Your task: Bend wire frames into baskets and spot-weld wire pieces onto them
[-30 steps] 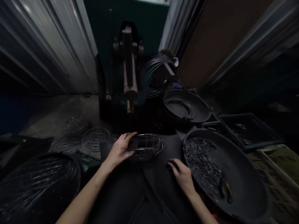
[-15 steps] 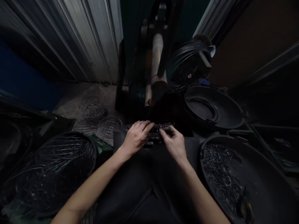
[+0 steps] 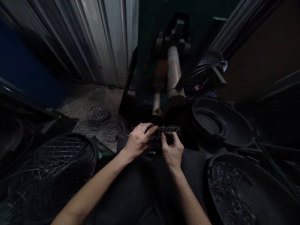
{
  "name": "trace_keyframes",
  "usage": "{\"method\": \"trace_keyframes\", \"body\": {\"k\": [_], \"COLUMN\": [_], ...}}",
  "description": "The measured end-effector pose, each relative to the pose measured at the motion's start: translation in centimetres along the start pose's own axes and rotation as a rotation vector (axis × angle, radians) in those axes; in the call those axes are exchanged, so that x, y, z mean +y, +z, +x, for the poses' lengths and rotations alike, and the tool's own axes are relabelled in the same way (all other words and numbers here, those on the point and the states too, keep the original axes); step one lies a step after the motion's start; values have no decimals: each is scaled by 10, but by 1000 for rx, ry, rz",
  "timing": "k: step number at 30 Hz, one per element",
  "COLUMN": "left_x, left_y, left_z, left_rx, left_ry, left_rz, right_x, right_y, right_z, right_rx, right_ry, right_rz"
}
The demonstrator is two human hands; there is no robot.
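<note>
A round wire frame (image 3: 172,129) lies edge-on between both hands, below the machine's cylinders. My left hand (image 3: 140,137) is closed on the left part of this frame, thumb and fingers over its upper edge. My right hand (image 3: 172,147) pinches at the frame's middle, where a small piece of wire seems to stand between thumb and forefinger; it is too dark to make out surely. Behind the frame stands the machine with a thick metal cylinder (image 3: 173,67) and a thinner one (image 3: 156,101).
A tub of long wires (image 3: 63,150) stands at the left, a tub of small bent wire pieces (image 3: 225,184) at the right. Behind the latter is a black basin (image 3: 236,125) with a wire coil. Round wire racks (image 3: 112,129) lie on the floor, back left.
The view has shifted, so the machine and right tubs appear further right and lower. My right hand is more upright, and more of the wire frame shows beside it.
</note>
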State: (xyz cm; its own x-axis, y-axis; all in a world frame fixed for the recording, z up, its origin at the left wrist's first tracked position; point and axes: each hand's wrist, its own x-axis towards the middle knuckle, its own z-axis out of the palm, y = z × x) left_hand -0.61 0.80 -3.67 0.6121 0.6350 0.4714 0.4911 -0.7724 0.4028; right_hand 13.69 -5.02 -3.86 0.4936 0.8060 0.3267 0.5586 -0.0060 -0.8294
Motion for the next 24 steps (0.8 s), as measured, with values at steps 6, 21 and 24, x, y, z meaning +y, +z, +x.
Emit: {"method": "trace_keyframes", "body": {"k": [6,21,24], "left_x": [-8,-20,-22], "left_y": [4,13,13], "left_z": [6,16,18], "left_rx": [33,94,105], "left_ry": [1,17,28], "left_rz": [1,-55,-55], "right_x": [5,9,10], "right_y": [5,15,16], "right_z": [5,13,15], "right_rx": [-4,56,57], "right_ry": [35,27,8], "right_rz": [48,90,99]}}
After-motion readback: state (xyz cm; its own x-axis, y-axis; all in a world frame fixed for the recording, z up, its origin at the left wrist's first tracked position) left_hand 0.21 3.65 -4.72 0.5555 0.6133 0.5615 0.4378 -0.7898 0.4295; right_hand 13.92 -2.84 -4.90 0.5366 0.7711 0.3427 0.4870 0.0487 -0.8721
